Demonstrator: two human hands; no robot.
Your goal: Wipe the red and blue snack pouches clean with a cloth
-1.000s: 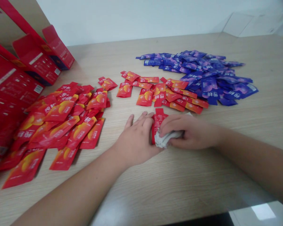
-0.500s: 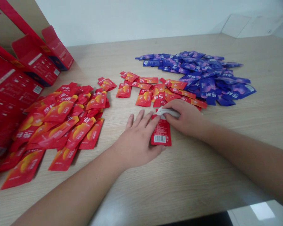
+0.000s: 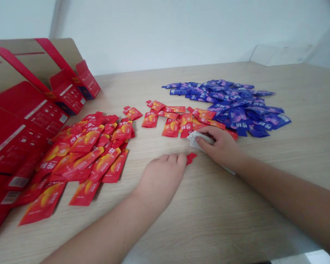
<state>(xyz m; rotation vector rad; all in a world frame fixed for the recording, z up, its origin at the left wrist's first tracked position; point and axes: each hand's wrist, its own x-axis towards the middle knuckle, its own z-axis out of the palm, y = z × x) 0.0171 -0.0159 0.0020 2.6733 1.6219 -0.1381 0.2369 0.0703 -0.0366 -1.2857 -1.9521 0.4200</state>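
My left hand (image 3: 162, 176) rests on the wooden table (image 3: 209, 212) with its fingers curled over a red sachet (image 3: 190, 158); only the sachet's corner shows past the fingertips. My right hand (image 3: 221, 146) lies just right of it, closed on a crumpled white cloth (image 3: 196, 138) that it presses against the near edge of a small row of red sachets (image 3: 178, 119). A large pile of red sachets (image 3: 90, 150) lies to the left. A heap of blue sachets (image 3: 231, 106) lies behind my right hand.
Several open red cartons (image 3: 30, 113) stand and lie along the left edge, reaching to the back left. A pale wall runs behind the table. The table's near edge crosses the bottom right corner.
The camera has tilted up. My left hand has closed over the red sachet and drawn it in, hiding most of it. My right hand with the cloth has slid away toward the red row.
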